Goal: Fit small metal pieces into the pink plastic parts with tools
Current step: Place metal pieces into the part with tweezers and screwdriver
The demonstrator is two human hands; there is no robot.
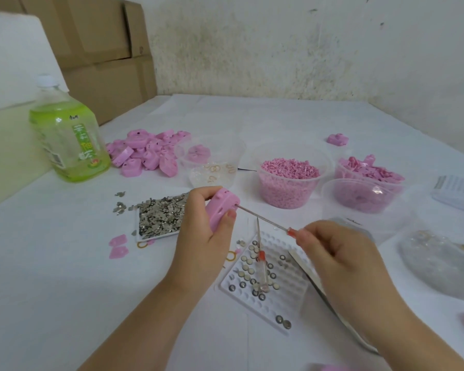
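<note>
My left hand (202, 231) grips a pink plastic part (221, 207) above the table. My right hand (340, 253) holds a thin screwdriver (265, 218) with a red collar; its metal tip touches the part's right end. A pile of small grey metal pieces (160, 215) lies on a white tray just left of my left hand. A second screwdriver (261, 259) rests on a white dimpled tray (287, 306) that holds several round metal discs. More pink parts (150, 153) are heaped at the back left.
A green drink bottle (70, 137) stands at the left, with cardboard boxes (99, 49) behind. Clear tubs of pink pellets (289, 180) and pink bits (364, 194) sit at the right, a clear tub with rings (214, 167) between. Tweezers (319, 285) lie under my right wrist.
</note>
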